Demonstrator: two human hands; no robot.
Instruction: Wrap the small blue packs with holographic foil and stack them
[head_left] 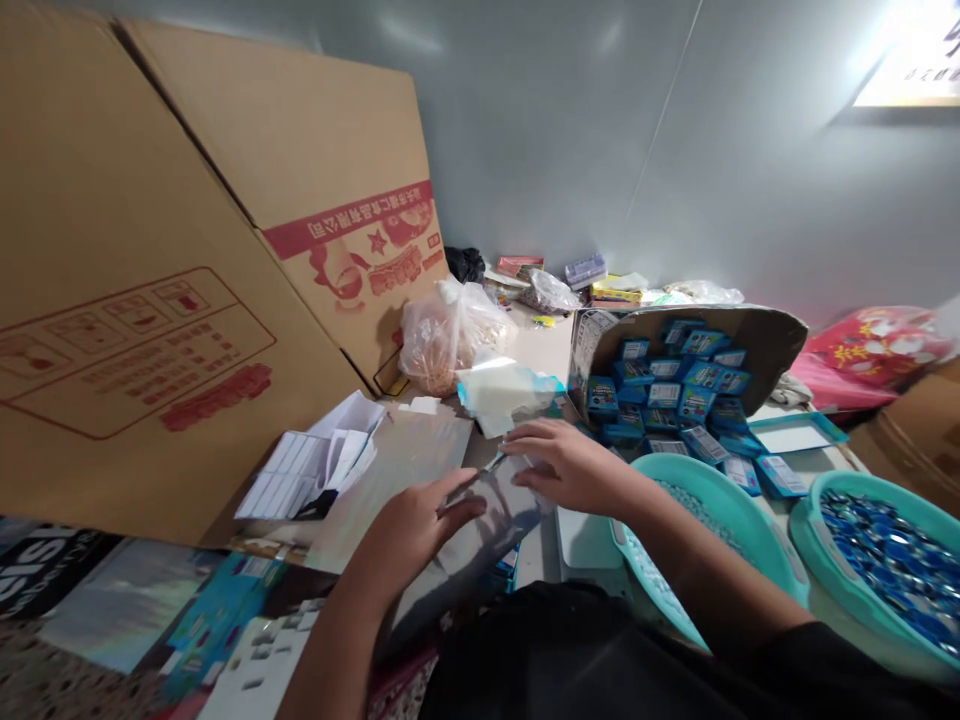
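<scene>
A grey, silvery sheet (487, 530), glossy and perhaps folded or stacked, lies at a slant in front of my body. My left hand (409, 530) grips its left side, with thumb and fingers closed at the upper edge. At the far right corner, my right hand (562, 465) bends its fingers over the sheet, with the thumb below them. Part of the sheet's lower end is hidden by my left forearm and dark shirt. Just beyond my fingers is a pale sheet with a blue edge (502, 395).
Right: an open carton (772, 330) of small blue boxes (664, 395), a turquoise basin (795, 570) with pale beads, and another turquoise basin (817, 520) of shiny blue pieces. Left: a large cardboard box (150, 200), white folded papers (292, 475). A plastic bag (457, 335) stands behind.
</scene>
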